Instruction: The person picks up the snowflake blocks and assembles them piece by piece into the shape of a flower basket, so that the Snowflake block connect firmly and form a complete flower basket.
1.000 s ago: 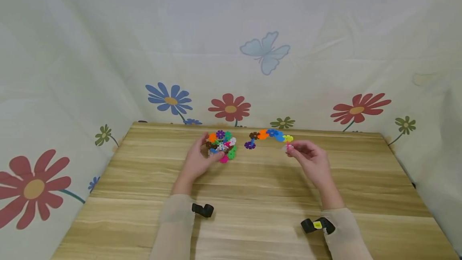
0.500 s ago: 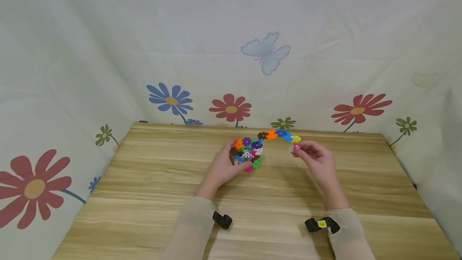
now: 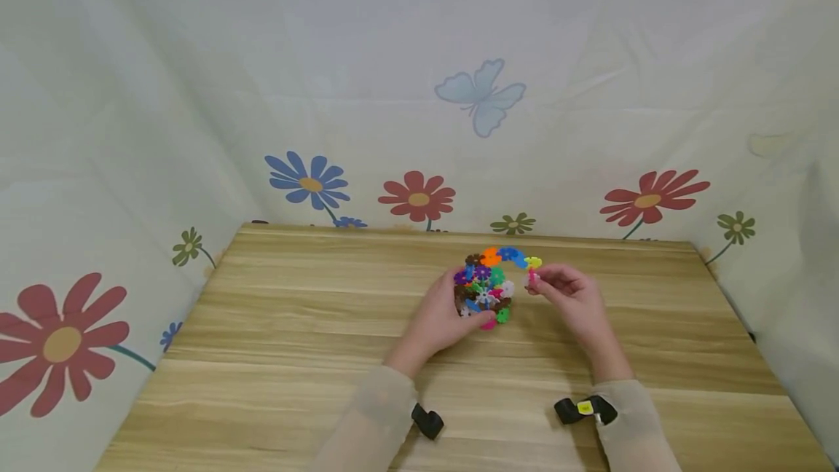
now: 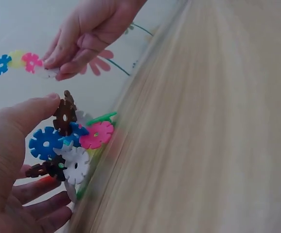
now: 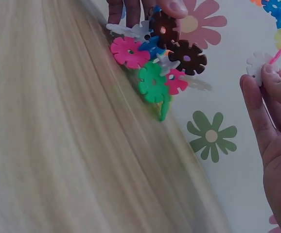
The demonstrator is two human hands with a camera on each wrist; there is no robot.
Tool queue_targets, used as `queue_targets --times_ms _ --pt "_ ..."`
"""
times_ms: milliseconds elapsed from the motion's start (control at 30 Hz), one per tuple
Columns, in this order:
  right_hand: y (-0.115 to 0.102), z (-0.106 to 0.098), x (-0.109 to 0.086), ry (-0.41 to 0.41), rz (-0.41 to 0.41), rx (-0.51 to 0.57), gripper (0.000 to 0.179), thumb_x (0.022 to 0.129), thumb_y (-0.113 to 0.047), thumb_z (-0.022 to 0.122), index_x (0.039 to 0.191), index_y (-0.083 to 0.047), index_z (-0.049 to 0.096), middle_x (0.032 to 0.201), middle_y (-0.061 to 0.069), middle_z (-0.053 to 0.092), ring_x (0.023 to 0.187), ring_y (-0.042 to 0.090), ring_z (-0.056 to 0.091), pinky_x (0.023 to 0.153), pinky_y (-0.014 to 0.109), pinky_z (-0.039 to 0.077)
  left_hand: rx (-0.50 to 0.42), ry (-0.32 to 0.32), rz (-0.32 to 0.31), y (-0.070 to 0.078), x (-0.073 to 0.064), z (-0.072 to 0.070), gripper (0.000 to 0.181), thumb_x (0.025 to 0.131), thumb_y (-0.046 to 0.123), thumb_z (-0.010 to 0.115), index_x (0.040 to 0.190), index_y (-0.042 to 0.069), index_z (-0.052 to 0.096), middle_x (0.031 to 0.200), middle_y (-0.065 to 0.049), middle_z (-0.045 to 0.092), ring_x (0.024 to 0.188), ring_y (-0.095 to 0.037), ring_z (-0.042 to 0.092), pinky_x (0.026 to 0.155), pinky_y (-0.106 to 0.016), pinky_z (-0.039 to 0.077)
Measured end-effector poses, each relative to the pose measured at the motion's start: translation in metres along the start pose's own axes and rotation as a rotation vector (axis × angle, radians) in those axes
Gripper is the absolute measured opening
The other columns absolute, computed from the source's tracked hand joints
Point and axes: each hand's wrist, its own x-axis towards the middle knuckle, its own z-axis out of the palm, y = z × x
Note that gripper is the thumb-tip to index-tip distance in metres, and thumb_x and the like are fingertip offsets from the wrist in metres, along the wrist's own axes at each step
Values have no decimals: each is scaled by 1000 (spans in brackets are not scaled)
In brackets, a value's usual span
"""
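My left hand (image 3: 438, 317) grips a round cluster of interlocking snowflake discs (image 3: 485, 296), its thumb along the near side. Brown, blue, pink, white and green discs (image 4: 76, 165) show in the left wrist view. In my right hand (image 3: 572, 302), the fingertips pinch a white disc (image 5: 254, 67) at the end of an arched chain of snowflake discs (image 3: 507, 254). Beside the white disc comes a pink one (image 4: 31, 62), then yellow, blue, orange and brown. The chain's far end overlaps the cluster's upper left in the head view; I cannot tell if they are joined.
Both hands are over a wooden table (image 3: 295, 297). Behind it hangs a pale cloth (image 3: 557, 42) printed with flowers and a butterfly. A black wrist camera (image 3: 428, 421) sits at the left sleeve, another wrist camera (image 3: 585, 408) at the right.
My left hand has carried the cluster rightward and slightly nearer, up against the chain. The right hand has shifted slightly right and lowered a little, still pinching the white disc.
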Motion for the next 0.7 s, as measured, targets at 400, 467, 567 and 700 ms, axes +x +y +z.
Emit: queue_targets --times_ms 400,467,567,700 --pt "13 2 2 -35 -11 -26 17 104 5 70 119 15 68 103 5 78 93 10 77 88 25 63 -157 113 245 -21 4 -29 40 104 22 77 141 8 68 125 -8 72 109 -23 66 91 -41 58" --pt "13 3 2 -39 -7 -28 18 104 5 70 119 15 69 104 6 78 93 11 77 88 25 63 -147 119 259 -23 5 -33 27 106 17 75 131 9 74 118 -4 75 101 -18 66 84 -34 58" --pt "13 6 2 -45 -3 -42 18 103 5 71 119 13 70 105 9 78 93 11 77 87 27 64 -136 121 245 -24 6 -34 15 106 14 74 120 8 79 112 -2 77 94 -15 65 80 -28 57" --pt "12 9 3 -44 14 -84 18 103 1 73 119 11 71 110 19 76 94 11 76 88 27 64 -124 132 253 -30 7 -36 11 105 13 75 114 9 80 107 -2 78 89 -15 64 79 -29 56"
